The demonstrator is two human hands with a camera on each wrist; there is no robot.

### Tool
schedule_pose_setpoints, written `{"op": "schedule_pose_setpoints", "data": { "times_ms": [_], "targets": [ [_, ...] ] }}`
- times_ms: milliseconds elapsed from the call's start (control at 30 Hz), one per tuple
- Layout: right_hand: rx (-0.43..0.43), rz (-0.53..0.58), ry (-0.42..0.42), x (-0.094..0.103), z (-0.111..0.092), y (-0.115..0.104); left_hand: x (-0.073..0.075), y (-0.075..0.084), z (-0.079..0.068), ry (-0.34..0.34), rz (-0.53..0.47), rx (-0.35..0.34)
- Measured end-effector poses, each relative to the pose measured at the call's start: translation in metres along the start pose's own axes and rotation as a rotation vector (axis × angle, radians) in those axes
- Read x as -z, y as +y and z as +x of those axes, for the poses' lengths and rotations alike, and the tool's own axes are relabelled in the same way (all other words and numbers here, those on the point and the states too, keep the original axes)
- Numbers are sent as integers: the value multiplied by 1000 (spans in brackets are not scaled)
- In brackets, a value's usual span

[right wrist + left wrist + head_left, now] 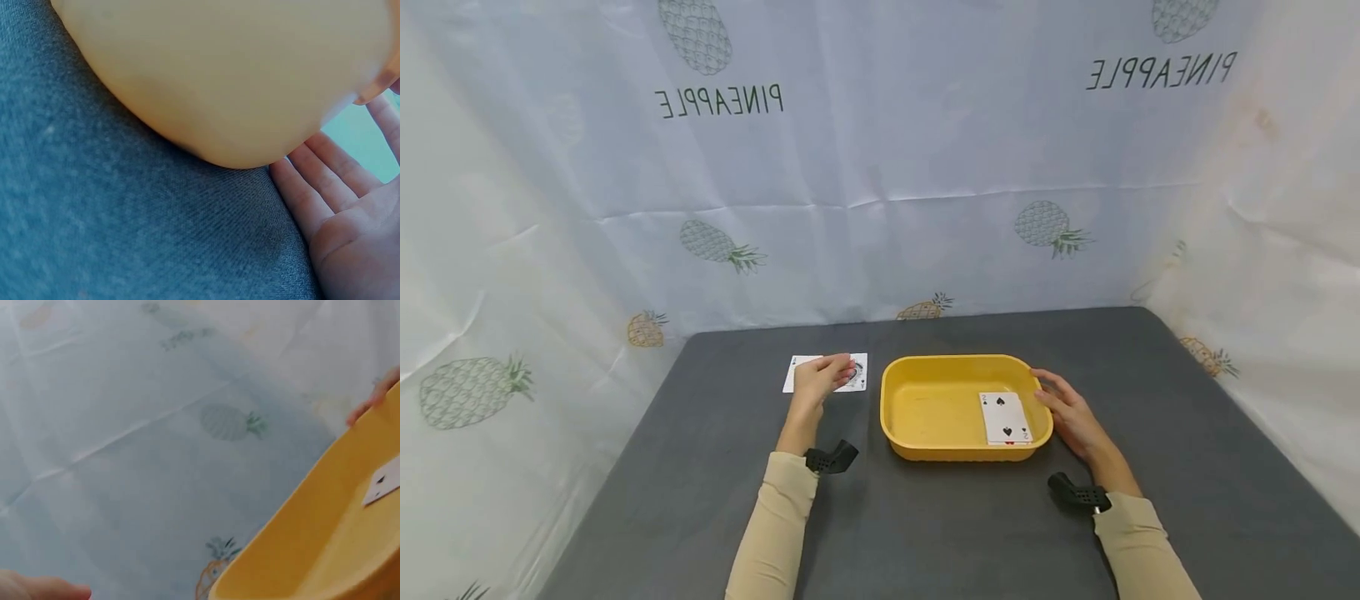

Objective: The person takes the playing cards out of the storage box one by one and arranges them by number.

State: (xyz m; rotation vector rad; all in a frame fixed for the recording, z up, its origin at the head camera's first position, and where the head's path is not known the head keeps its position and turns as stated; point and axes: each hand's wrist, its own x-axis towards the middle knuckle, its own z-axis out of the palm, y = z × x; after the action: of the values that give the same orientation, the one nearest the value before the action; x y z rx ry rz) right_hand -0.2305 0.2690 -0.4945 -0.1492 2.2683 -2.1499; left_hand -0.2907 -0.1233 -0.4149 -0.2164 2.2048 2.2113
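My left hand [822, 379] is over white playing cards [861, 360] on the dark table, its fingers pointing right and nothing seen in them. It partly hides the cards; one shows an ornate dark emblem. In the left wrist view only a fingertip shows at the lower left. My right hand [1075, 425] holds the right rim of a yellow plastic tray [925, 410], its fingers along the outer wall in the right wrist view. A two of spades [1004, 417] lies face up in the tray's right half, a red mark peeking out below it.
The dark grey tabletop [925, 533] reaches to a white hanging cloth [880, 258] printed with pineapples at the back. More white cloth hangs along the left and right sides. Each wrist wears a black camera mount [832, 457].
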Motion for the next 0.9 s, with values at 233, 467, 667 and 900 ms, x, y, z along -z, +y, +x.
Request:
{"op": "schedule_pose_setpoints", "data": {
  "times_ms": [233, 467, 667, 900],
  "targets": [
    [46, 43, -46, 2, -1, -1, -22, 11, -17, -97, 31, -11],
    [53, 29, -51, 1, -1, -1, -42, 15, -31, -213, 62, -9],
    [46, 29, -50, 1, 1, 0, -65, 10, -39, -323, 84, -13],
    [40, 27, -24, 0, 1, -1, -96, 0, -48, -388, 112, 10]
  ]
}}
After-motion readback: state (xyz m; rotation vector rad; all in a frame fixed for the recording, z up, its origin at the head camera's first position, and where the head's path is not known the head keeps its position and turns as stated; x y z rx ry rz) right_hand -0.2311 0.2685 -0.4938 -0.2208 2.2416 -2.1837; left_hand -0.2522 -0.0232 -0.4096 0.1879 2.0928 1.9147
